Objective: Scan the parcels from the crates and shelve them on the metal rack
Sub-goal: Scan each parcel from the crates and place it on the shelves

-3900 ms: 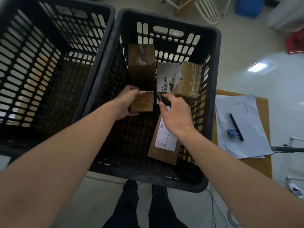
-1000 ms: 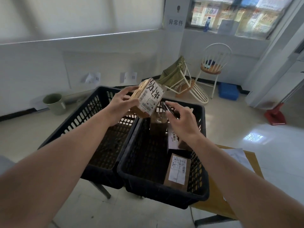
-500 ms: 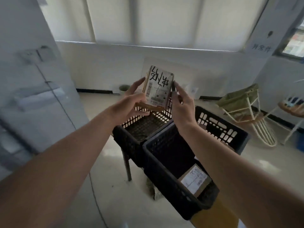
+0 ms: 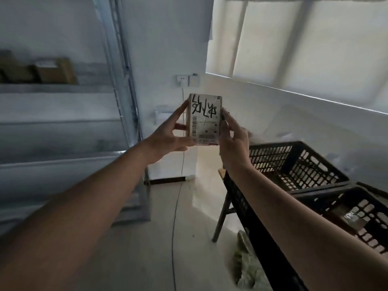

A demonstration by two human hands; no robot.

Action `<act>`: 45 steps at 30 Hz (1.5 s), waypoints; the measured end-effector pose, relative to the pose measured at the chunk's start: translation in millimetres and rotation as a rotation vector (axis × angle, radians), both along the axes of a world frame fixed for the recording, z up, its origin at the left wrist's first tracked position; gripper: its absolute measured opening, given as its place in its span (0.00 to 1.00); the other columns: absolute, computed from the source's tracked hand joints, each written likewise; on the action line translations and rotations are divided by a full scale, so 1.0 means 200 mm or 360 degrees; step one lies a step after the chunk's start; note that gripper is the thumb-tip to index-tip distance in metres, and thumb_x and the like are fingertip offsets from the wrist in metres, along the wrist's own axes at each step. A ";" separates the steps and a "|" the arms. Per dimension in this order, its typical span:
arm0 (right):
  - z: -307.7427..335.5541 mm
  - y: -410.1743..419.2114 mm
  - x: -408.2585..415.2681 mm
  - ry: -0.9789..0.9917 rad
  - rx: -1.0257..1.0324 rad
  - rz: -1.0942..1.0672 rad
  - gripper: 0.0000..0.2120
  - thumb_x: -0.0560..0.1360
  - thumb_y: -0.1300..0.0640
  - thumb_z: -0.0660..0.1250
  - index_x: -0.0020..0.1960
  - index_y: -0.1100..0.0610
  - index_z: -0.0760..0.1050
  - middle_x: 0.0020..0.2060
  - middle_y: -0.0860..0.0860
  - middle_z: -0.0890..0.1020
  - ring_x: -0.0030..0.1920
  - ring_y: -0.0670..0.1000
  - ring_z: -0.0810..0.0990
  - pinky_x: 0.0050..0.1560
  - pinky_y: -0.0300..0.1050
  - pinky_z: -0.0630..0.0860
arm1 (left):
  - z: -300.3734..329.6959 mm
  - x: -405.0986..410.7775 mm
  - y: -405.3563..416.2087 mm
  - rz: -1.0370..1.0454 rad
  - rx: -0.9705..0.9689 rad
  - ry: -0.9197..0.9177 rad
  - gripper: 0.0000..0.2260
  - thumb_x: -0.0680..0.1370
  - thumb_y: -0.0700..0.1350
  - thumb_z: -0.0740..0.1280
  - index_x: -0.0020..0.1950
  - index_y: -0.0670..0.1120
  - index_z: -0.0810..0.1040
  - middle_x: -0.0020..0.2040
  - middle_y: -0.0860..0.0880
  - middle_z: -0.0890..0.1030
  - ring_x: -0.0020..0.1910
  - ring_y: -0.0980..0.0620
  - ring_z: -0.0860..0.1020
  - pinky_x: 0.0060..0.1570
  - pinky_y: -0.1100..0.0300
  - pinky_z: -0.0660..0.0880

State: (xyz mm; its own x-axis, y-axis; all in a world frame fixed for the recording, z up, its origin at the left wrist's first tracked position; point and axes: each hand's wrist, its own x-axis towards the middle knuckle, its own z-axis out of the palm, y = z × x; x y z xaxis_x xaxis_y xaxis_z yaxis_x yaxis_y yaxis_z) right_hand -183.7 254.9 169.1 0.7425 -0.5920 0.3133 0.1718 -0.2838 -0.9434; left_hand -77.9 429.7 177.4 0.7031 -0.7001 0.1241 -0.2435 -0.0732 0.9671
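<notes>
- Carrying the small cardboard parcel [image 4: 204, 119] toward the metal rack [image 4: 117, 85] is judged to be the step in hand; the parcel is upright at chest height, between both hands, its labelled face with black handwriting and barcodes turned to the camera.
- Left hand [image 4: 168, 136]: the grip is a pinch, thumb along the parcel's lower left edge and the fingers reaching up its left side. Keep this as the load-bearing hold.
- Right hand [image 4: 232, 143]: the fingers lie against the parcel's right edge, with a small dark object [image 4: 223, 117] at the fingertips that cannot be identified. Whether this hand clamps the parcel or only steadies it cannot be told.
- Keep the label facing outward during placement, so that it is readable on the shelf.
- Target: the rack stands to the left, well apart from the parcel. Its upper shelf already carries brown boxes [image 4: 55, 71], blurred; set the parcel down beside them without pushing them.
- Lower the parcel onto its base before releasing; a narrow upright parcel is likely to tip if let go early.
- Two black slotted crates [image 4: 298, 162] sit to the right; the nearer one shows another parcel [image 4: 348, 217] inside, so more work is judged to remain.
</notes>
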 end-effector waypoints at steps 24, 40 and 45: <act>-0.27 2.33 1.17 0.0114 -0.0161 0.0779 0.20 0.87 0.48 0.62 0.78 0.36 0.71 0.63 0.53 0.76 0.62 0.53 0.80 0.62 0.55 0.83 | -0.21 0.67 2.44 0.1025 -0.0139 0.0248 0.41 0.77 0.39 0.78 0.80 0.68 0.64 0.70 0.51 0.77 0.65 0.42 0.80 0.54 0.44 0.85; -0.56 3.46 2.38 0.0298 -0.0277 0.1120 0.20 0.87 0.46 0.61 0.78 0.38 0.71 0.53 0.43 0.69 0.52 0.35 0.70 0.46 0.19 0.66 | -0.47 1.61 3.50 0.1455 0.0048 0.0277 0.48 0.69 0.38 0.84 0.79 0.63 0.62 0.70 0.49 0.78 0.62 0.53 0.81 0.55 0.49 0.85; -0.65 3.78 2.65 0.0386 -0.0368 0.1147 0.20 0.87 0.47 0.61 0.79 0.38 0.70 0.57 0.48 0.70 0.51 0.32 0.68 0.46 0.19 0.63 | -0.56 1.86 3.83 0.1432 0.0253 0.0197 0.53 0.66 0.43 0.86 0.80 0.62 0.57 0.72 0.54 0.74 0.64 0.56 0.78 0.57 0.59 0.82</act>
State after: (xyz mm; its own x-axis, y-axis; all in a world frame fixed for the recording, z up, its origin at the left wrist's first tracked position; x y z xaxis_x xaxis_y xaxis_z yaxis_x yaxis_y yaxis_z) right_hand 346.9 1011.0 39.5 0.9813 0.1208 0.1501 0.1850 -0.3739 -0.9088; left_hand 293.9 1196.6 64.7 0.9926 0.1146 -0.0391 0.0741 -0.3189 0.9449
